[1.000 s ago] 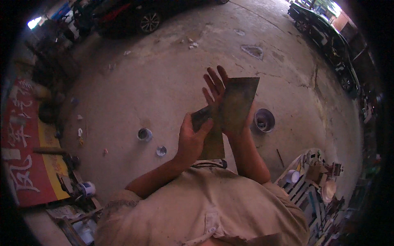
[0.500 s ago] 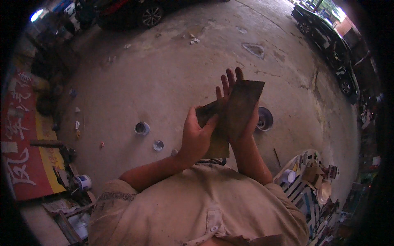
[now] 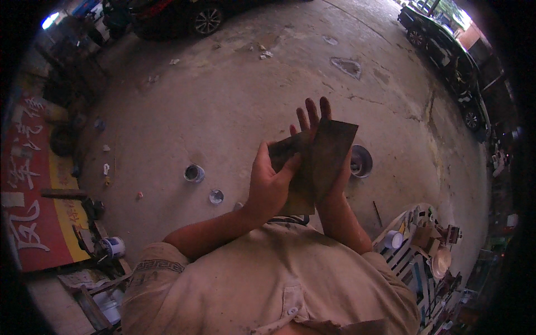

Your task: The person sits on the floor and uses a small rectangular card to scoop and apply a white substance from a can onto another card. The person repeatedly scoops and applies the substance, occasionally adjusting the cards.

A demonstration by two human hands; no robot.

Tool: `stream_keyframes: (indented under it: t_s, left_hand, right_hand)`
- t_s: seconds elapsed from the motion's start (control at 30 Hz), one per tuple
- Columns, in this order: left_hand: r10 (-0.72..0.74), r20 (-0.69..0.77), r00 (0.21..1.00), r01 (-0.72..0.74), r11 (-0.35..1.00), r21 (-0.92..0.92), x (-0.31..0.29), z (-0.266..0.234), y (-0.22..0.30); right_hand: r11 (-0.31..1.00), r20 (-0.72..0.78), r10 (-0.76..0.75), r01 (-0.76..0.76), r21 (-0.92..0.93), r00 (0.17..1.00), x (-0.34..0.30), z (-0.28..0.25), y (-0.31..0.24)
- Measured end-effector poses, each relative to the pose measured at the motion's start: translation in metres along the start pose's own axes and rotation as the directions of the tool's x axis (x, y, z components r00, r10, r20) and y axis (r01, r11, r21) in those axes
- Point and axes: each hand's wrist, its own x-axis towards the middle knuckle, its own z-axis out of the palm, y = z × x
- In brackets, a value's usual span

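Note:
Thin dark rectangular sheets, like sandpaper, are in front of my chest. My left hand (image 3: 270, 180) is closed on the left sheet (image 3: 283, 149), its thumb pressed across the face near the middle. The right sheet (image 3: 336, 151) stands tilted against the palm of my right hand (image 3: 333, 192). Several fingers of that hand stretch up past the sheets, spread apart; its thumb is hidden. Below the left thumb a yellowish-brown part (image 3: 301, 204) hangs down. Whether the sheets are separate or one folded piece, I cannot tell.
On the concrete floor stand an open can (image 3: 194, 173), a small cup (image 3: 216, 196) and a dark round basin (image 3: 360, 161). A slatted bench (image 3: 406, 255) with pots and boxes is at the lower right. A red-and-yellow sign (image 3: 42, 223) lies left. Cars (image 3: 207, 20) are parked far off.
Both hands and the sheets have shifted slightly downward. The right sheet has tilted a little, its upper edge lower than before. My left thumb has stayed on the left sheet.

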Motion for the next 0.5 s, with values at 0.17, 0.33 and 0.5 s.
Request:
stream_keyframes:
  t_s: [0.17, 0.33, 0.5]
  left_hand:
    - [0.024, -0.009, 1.000, -0.024, 0.999, 0.043, 0.002, 0.000, 0.001]
    - [0.074, 0.010, 0.997, -0.074, 0.996, 0.057, 0.005, 0.000, 0.007]
    - [0.080, -0.004, 0.997, -0.080, 0.995, 0.053, 0.008, 0.004, 0.011]
  right_hand:
    - [0.999, 0.114, 0.009, -0.013, 0.032, 0.993, -0.006, 0.002, 0.001]
    - [0.987, 0.066, 0.085, -0.093, 0.128, 0.994, -0.016, 0.013, 0.004]
    - [0.985, 0.122, 0.097, -0.113, 0.128, 0.988, -0.027, 0.012, 0.002]
